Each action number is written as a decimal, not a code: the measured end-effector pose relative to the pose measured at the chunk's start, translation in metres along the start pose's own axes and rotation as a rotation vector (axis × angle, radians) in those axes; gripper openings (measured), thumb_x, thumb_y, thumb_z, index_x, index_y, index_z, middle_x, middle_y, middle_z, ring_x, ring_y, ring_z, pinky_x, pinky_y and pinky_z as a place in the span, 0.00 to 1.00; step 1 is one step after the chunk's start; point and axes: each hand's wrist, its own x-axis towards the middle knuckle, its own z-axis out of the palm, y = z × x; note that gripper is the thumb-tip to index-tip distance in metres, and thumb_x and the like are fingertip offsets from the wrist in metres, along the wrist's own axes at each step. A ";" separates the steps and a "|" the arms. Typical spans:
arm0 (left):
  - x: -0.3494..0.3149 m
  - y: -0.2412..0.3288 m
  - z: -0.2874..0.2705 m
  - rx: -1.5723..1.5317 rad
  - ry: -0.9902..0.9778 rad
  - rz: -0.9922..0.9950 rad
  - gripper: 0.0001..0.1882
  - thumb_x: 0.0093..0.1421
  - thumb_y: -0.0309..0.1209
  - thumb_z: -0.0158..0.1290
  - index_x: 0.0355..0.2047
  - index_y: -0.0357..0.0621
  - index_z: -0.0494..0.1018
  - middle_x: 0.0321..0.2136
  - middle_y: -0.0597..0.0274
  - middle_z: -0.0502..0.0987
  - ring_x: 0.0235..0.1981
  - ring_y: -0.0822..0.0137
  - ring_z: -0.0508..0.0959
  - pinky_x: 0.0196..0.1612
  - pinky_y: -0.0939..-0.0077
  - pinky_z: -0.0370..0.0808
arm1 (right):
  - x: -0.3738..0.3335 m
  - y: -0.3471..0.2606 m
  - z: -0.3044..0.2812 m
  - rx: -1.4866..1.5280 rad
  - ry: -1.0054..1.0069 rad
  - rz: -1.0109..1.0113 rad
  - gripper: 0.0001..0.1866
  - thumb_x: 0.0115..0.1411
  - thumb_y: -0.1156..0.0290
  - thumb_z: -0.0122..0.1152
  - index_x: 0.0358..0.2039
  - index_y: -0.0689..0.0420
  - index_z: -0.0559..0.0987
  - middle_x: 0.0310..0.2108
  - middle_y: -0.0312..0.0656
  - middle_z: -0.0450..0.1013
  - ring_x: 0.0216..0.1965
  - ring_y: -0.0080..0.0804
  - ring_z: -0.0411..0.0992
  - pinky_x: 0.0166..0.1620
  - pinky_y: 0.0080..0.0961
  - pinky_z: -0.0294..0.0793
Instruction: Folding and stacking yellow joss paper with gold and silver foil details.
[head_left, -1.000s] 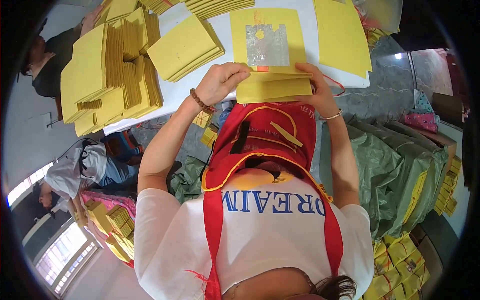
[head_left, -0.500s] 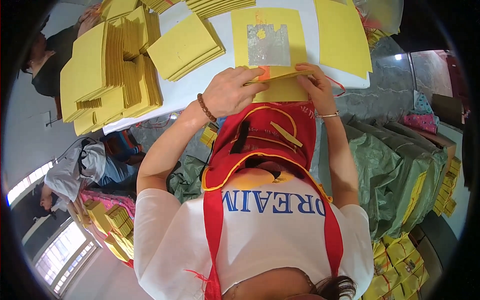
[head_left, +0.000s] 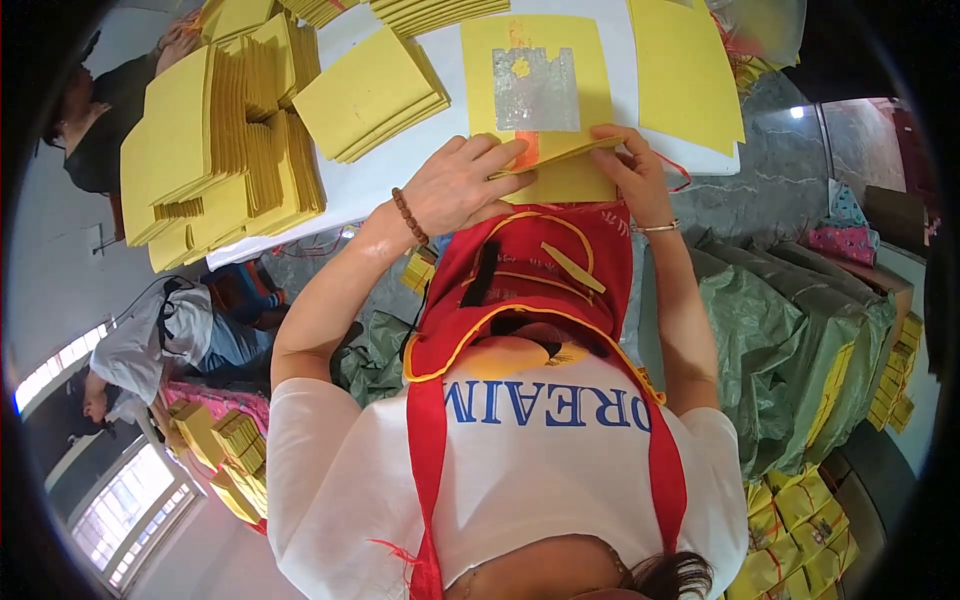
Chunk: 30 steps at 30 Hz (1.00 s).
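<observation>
A yellow paper sheet (head_left: 591, 85) with a silver square and orange-red marks lies before me at the table's near edge. Its near part is bent up into a fold between my hands. My left hand (head_left: 462, 188), with a brown bead bracelet on the wrist, grips the fold's left end, fingers on top. At the other end, my right hand (head_left: 637, 182) pinches the fold between thumb and fingers. A thin bangle circles that wrist. Beneath the fold, more yellow paper (head_left: 570, 184) reaches to my red apron (head_left: 530, 262).
Stacks of folded yellow paper (head_left: 180, 120) crowd the table's left, with a smaller pile (head_left: 370, 95) nearer me. Flat yellow sheets (head_left: 682, 80) lie at right. Green-wrapped bundles (head_left: 750, 340) stand on my right. Other people, one in a white shirt (head_left: 130, 345), are at left.
My left hand has shifted slightly, and its thumb now shows lower beside the fold. The fold's raised edge has tilted a little. My right hand stays almost in place.
</observation>
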 end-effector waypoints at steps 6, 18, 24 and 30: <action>-0.001 -0.006 -0.001 -0.108 0.031 0.019 0.21 0.49 0.38 0.57 0.45 0.51 0.71 0.48 0.58 0.68 0.45 0.60 0.69 0.45 0.67 0.69 | 0.001 0.002 -0.002 -0.006 -0.004 0.007 0.15 0.54 0.71 0.62 0.43 0.56 0.74 0.41 0.37 0.68 0.38 0.24 0.71 0.39 0.20 0.72; 0.000 -0.006 -0.002 -0.146 0.027 0.002 0.12 0.52 0.31 0.54 0.37 0.42 0.73 0.40 0.56 0.73 0.41 0.59 0.73 0.42 0.69 0.72 | 0.000 -0.001 -0.002 -0.005 -0.022 -0.003 0.16 0.54 0.71 0.62 0.44 0.56 0.74 0.43 0.36 0.67 0.40 0.26 0.70 0.42 0.21 0.71; 0.005 -0.003 -0.002 -0.106 0.177 0.000 0.06 0.52 0.27 0.51 0.31 0.42 0.71 0.37 0.58 0.73 0.33 0.59 0.74 0.34 0.68 0.74 | -0.002 -0.002 -0.009 0.009 -0.048 -0.050 0.17 0.54 0.72 0.61 0.45 0.55 0.74 0.44 0.35 0.67 0.46 0.27 0.67 0.44 0.22 0.71; 0.000 -0.008 0.011 -0.201 0.297 -0.125 0.09 0.52 0.26 0.50 0.35 0.42 0.69 0.39 0.55 0.74 0.32 0.57 0.75 0.32 0.68 0.74 | -0.007 -0.004 0.002 -0.156 -0.022 -0.127 0.18 0.51 0.78 0.61 0.44 0.55 0.73 0.47 0.37 0.66 0.50 0.28 0.65 0.47 0.23 0.70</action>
